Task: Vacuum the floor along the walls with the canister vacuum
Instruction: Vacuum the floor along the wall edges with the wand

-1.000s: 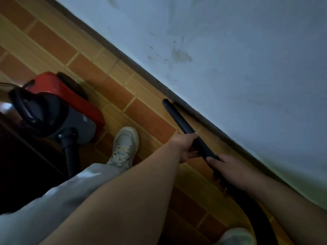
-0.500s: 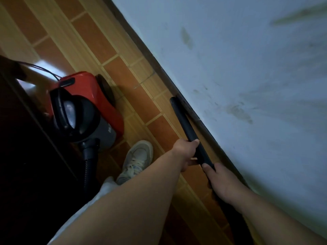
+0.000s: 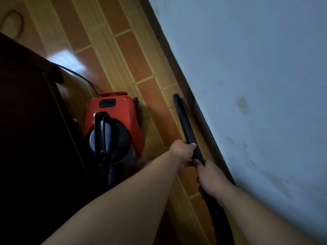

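Tiled floor (image 3: 134, 55) meets wall (image 3: 247, 68); black tube (image 3: 184, 121) runs along that edge; left hand (image 3: 182, 151) & right hand (image 3: 210, 175), each grip clenched round tube; red vacuum (image 3: 113, 124) just beside; mid-job, I'd say; floor edge ahead prob. left to do.

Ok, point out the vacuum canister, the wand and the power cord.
vacuum canister (image 3: 122, 110): head view, red top shell.
wand (image 3: 185, 124): head view, middle of tube.
power cord (image 3: 83, 79): head view, stretch behind canister.

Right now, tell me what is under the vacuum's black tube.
Orange-and-yellow floor tiles beside the dark baseboard. The strip directly beneath the tube is covered by it.
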